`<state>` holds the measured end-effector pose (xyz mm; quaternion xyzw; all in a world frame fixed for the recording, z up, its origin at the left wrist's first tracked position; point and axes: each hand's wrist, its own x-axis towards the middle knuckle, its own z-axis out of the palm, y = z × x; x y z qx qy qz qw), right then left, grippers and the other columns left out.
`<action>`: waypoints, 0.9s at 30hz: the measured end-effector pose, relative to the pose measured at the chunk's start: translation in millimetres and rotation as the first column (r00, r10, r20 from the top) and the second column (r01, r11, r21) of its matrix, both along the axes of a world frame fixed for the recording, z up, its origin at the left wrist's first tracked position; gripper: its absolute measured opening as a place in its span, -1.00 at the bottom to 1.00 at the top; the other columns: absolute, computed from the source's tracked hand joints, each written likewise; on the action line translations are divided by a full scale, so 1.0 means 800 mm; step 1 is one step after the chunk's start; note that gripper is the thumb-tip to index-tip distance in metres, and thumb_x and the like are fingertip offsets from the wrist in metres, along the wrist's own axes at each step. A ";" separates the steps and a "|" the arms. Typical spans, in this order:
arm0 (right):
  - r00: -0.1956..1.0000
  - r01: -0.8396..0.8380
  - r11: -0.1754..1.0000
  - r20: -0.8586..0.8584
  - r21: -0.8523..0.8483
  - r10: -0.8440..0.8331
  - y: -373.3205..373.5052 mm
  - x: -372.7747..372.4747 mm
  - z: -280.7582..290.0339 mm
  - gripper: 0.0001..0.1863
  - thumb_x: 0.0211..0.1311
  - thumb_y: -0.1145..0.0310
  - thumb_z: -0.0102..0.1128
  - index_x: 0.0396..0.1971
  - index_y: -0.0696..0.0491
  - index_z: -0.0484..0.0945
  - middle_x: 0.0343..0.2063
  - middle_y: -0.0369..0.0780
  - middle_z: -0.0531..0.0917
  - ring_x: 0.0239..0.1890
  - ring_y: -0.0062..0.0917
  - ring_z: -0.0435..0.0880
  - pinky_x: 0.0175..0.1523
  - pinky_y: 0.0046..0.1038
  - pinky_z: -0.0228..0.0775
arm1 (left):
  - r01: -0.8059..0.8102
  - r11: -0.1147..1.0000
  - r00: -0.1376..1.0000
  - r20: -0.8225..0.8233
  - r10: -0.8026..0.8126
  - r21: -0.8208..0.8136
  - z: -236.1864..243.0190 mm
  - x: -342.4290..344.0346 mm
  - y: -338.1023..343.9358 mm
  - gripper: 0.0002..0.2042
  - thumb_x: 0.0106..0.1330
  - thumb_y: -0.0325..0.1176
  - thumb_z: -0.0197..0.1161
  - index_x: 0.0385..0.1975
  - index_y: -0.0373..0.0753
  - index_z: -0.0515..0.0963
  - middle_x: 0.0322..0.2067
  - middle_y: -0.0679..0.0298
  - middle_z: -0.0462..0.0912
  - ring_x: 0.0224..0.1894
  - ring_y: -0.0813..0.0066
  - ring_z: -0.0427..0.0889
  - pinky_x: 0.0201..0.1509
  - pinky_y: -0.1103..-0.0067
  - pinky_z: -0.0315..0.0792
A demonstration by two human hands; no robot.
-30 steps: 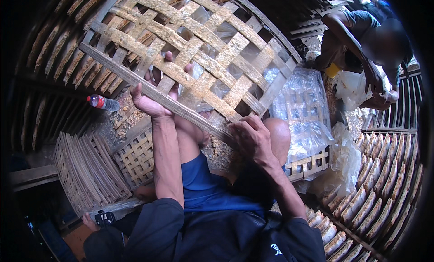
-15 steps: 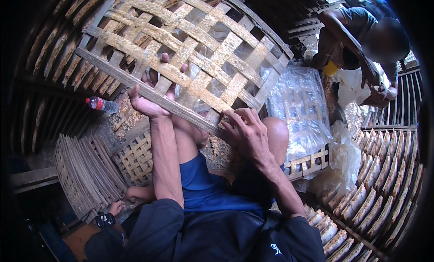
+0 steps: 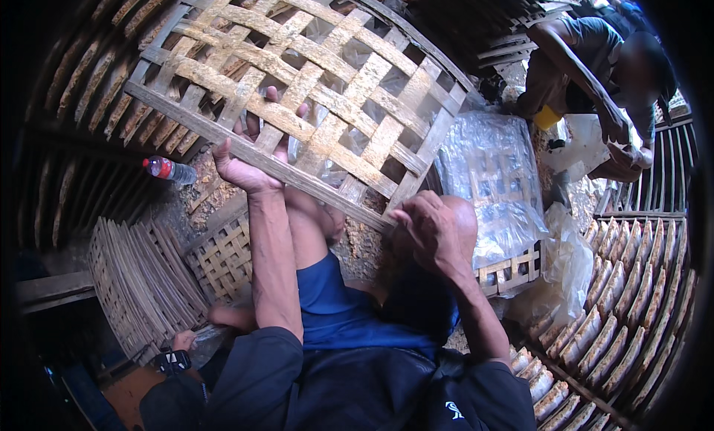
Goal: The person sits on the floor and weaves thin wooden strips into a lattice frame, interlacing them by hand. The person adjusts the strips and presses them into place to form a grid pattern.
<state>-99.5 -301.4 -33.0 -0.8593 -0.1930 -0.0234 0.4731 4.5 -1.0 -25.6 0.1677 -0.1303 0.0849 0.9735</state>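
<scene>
A woven bamboo tray [image 3: 297, 81] with a wooden frame is raised tilted in front of me, its lattice crusted with pale bits. My left hand [image 3: 253, 163] grips its near rail, thumb in front and fingers behind the slats. Through the gaps, clear plastic film shows behind the lattice. My right hand [image 3: 435, 230] is at the tray's near right corner, over my knee, its fingers curled together. Whether they pinch the corner or something small beside it, I cannot make out.
A plastic-covered tray stack [image 3: 491, 178] stands right, beside crumpled plastic film [image 3: 561, 260]. Another person [image 3: 573, 74] handles a pale sheet at far right. Slatted racks [image 3: 625, 282] hold rows of trays. Left are a bottle [image 3: 171, 170], leaning trays [image 3: 149, 282] and another person's hand [image 3: 184, 340].
My right hand has shifted right and slightly down along the tray to its corner, fingers more tightly curled. The left hand keeps its grip, and the tray's right side has tilted slightly.
</scene>
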 end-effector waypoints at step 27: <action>0.971 -0.202 0.934 0.065 -0.293 0.231 0.006 0.013 -0.008 -0.74 0.28 0.33 0.25 -0.04 -0.02 0.59 -0.40 -0.15 0.61 -0.28 -0.26 0.69 -0.20 -0.24 0.55 | 0.086 0.996 0.995 0.056 -0.086 0.003 0.002 0.000 0.003 -0.19 0.09 -0.06 0.25 0.46 -0.08 0.30 0.38 0.13 0.44 0.47 -0.02 0.28 0.46 -0.45 -0.18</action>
